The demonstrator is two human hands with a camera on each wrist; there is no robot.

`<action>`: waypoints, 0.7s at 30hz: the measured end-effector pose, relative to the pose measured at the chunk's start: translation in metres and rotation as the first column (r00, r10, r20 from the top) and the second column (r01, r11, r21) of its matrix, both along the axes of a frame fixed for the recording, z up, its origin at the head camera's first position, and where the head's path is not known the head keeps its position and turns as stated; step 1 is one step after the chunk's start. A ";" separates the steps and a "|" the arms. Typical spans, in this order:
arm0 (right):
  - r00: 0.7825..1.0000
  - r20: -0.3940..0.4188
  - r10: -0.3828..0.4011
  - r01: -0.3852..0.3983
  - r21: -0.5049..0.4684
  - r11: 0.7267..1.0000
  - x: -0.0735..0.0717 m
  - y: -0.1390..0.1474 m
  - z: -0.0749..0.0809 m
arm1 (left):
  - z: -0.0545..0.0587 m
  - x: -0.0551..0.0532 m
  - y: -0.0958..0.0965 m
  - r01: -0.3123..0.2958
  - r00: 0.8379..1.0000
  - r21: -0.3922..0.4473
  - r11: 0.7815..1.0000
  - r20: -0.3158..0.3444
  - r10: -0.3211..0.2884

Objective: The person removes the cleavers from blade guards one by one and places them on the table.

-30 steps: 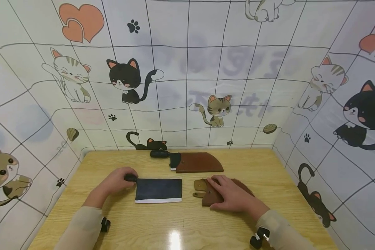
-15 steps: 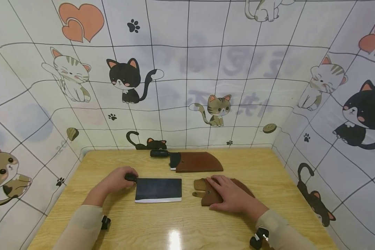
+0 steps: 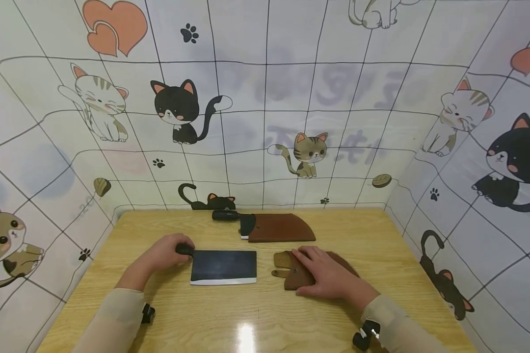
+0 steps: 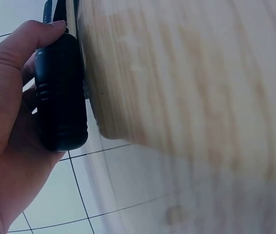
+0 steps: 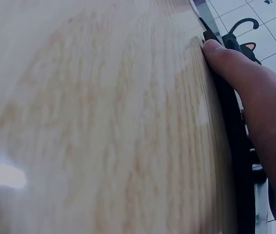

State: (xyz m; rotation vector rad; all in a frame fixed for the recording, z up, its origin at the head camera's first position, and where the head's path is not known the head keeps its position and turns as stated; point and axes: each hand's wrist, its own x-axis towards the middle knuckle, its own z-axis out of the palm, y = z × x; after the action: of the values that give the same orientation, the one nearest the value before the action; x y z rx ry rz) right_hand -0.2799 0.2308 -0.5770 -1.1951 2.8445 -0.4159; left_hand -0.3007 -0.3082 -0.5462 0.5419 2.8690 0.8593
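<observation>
A cleaver with a dark rectangular blade and a pale cutting edge lies on the wooden table, edge toward me. My left hand grips its black handle; the left wrist view shows the thumb along the handle's side and the other fingers mostly hidden behind it. To the right of the blade lies a brown leather sheath with a strap and a snap, its strap end facing the cleaver. Across it rests my right hand, fingers extended over the leather. In the right wrist view the straight thumb lies along the sheath's edge.
Farther back, a second knife lies in a brown sheath, its black handle pointing left. The wooden table ends at a cloth backdrop printed with cats, which rises at the back and both sides.
</observation>
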 end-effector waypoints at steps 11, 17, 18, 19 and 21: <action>1.000 0.011 -0.016 0.016 -0.030 0.999 -0.003 0.001 0.000 | 0.003 -0.002 0.001 -0.024 1.000 0.053 0.998 0.003 0.024; 0.997 0.031 -0.072 0.075 -0.101 0.992 -0.005 0.001 0.012 | 0.008 -0.007 0.004 -0.034 0.999 0.037 0.999 -0.032 0.035; 0.997 0.016 -0.075 0.076 -0.117 0.990 -0.007 0.000 0.014 | 0.008 -0.009 0.004 -0.030 0.999 0.035 0.999 -0.044 0.032; 0.997 0.002 -0.078 0.077 -0.131 0.988 -0.009 -0.001 0.018 | 0.008 -0.010 0.005 -0.031 0.998 0.038 0.999 -0.052 0.033; 0.996 -0.028 -0.083 0.078 -0.153 0.985 -0.014 -0.003 0.022 | 0.007 -0.013 0.007 -0.032 0.998 0.058 0.998 -0.058 0.035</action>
State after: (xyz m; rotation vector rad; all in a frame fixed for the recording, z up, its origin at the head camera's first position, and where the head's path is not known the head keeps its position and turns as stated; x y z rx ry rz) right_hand -0.2938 0.2283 -0.5552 -1.1214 2.9446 -0.6330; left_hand -0.3138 -0.3016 -0.5389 0.5351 2.9231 0.9479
